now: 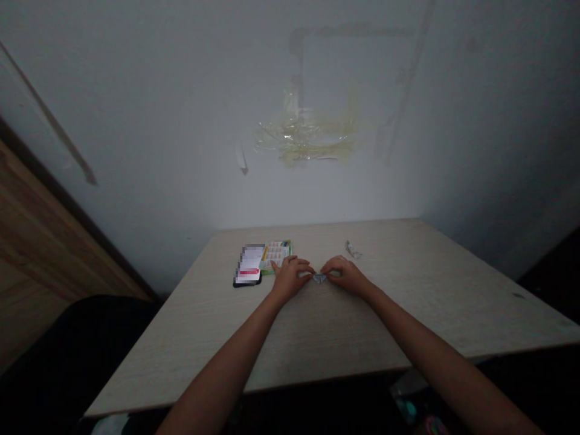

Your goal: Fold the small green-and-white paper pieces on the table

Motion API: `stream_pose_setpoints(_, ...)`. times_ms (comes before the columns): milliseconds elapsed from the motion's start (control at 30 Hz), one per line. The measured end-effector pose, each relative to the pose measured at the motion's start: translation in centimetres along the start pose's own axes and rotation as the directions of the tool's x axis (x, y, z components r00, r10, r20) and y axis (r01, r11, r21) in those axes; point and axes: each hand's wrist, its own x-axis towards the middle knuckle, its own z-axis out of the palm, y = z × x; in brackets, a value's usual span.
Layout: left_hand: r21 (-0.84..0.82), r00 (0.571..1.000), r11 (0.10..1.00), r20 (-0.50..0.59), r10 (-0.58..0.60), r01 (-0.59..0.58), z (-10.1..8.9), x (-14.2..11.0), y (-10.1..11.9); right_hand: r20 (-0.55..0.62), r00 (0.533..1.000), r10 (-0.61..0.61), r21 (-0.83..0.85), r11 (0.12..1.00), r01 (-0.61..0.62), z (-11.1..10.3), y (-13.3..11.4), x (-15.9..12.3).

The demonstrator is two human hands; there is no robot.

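As fingers (302, 267) pinch folded paper (319, 278) | long axis: left-right | tip: nearward

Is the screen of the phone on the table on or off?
On: the phone shows a brightly lit screen with a pink band.

The left hand (287, 279) and right hand (347, 275) hide the ends of the small grey piece (319, 278), and its marks are too tiny to read. At nine o'clock from it, the phone (250, 266) is partly blurred into blocks. At ten o'clock, the phone and left hand hide bits of the colourful sheet (277, 248). At five o'clock, things (410, 409) under the table (317, 344) are too dim to name.
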Motion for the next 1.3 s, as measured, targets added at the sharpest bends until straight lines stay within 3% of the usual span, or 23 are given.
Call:
stream_pose_setpoints(200, 0.053, 0.997, 0.995, 0.008, 0.080, -0.080, 0.0, 0.1, -0.7, 0.039, 0.995, -0.088, -0.016, 0.996, 0.089, 0.0, 0.1, -0.1)
stream_pose_setpoints(533, 0.093, 0.990, 0.986, 0.059, 0.130, -0.135, -0.4, 0.0, -0.8, 0.092, 0.990, -0.111, -0.109, 0.987, 0.121, 0.1, 0.4, -0.3)
stream_pose_setpoints(933, 0.049, 0.998, 0.998, -0.052, -0.024, 0.027, 0.1, -0.8, 1.0, 0.090, 0.990, -0.106, -0.149, 0.982, 0.119, 0.0, -0.8, -0.3)
stream_pose_setpoints(1300, 0.122, 0.997, 0.992, -0.055, 0.049, -0.042, 0.2, -1.2, 0.8, 0.067, 0.990, -0.123, -0.113, 0.985, 0.130, 0.5, -0.5, -0.7)
